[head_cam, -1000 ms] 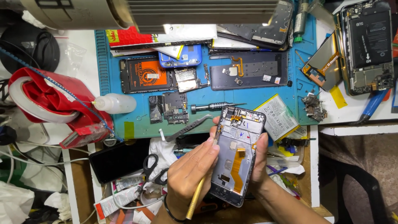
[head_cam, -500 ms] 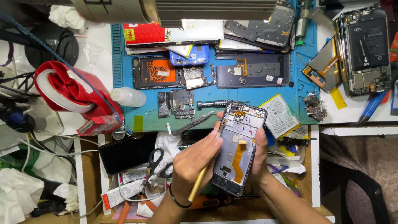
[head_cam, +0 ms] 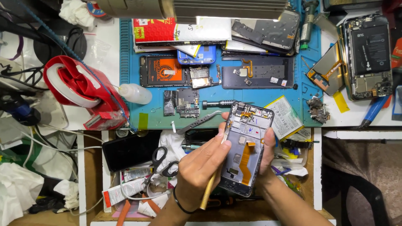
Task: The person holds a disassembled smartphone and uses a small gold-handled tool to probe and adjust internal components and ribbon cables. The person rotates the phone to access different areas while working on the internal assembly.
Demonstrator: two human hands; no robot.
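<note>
Pinching a yellow stick tool [head_cam: 211,184], left hand [head_cam: 201,165] probes the opened phone [head_cam: 245,146]; right hand [head_cam: 268,152] clasps its edge.

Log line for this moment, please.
left hand: yellow stick on opened phone | right hand: holds phone | above blue mat

White bench [head_cam: 100,46]: blue mat [head_cam: 155,117], red tape dispenser [head_cam: 79,90], opened phone [head_cam: 370,56].

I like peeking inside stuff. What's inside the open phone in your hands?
Inside the open phone: an orange ribbon cable, small metal parts and connectors near the top. The left hand covers its left edge; nothing underneath shows.
</note>
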